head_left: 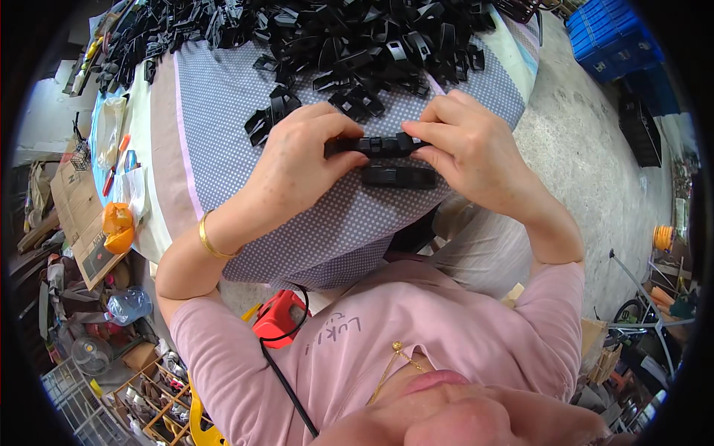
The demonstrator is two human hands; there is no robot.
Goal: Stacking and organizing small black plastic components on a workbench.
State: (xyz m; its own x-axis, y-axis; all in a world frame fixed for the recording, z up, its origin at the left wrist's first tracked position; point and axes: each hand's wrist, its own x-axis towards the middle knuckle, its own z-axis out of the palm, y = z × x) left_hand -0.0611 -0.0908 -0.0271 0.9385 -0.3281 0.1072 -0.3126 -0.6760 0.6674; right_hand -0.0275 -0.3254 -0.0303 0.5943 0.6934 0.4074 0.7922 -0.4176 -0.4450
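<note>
Between my two hands is a long black plastic part [381, 146], held level above the cloth near the table's front edge. My left hand [305, 152] pinches its left end between thumb and fingers. At its other end, my right hand [457, 145] grips with thumb and forefinger. Just below the held part lies a second dark, elongated black piece [399, 177] on the cloth. A few loose black plastic parts [272, 115] rest beyond my left hand. What exact kind of part these are cannot be made out.
A large heap of black plastic parts [357, 44] covers the table's far side. The dotted cloth [245, 89] drapes over the front edge. Orange peel [117, 227] and a red-handled tool [109, 182] lie at the left. A blue crate [611, 37] stands on the floor at the far right.
</note>
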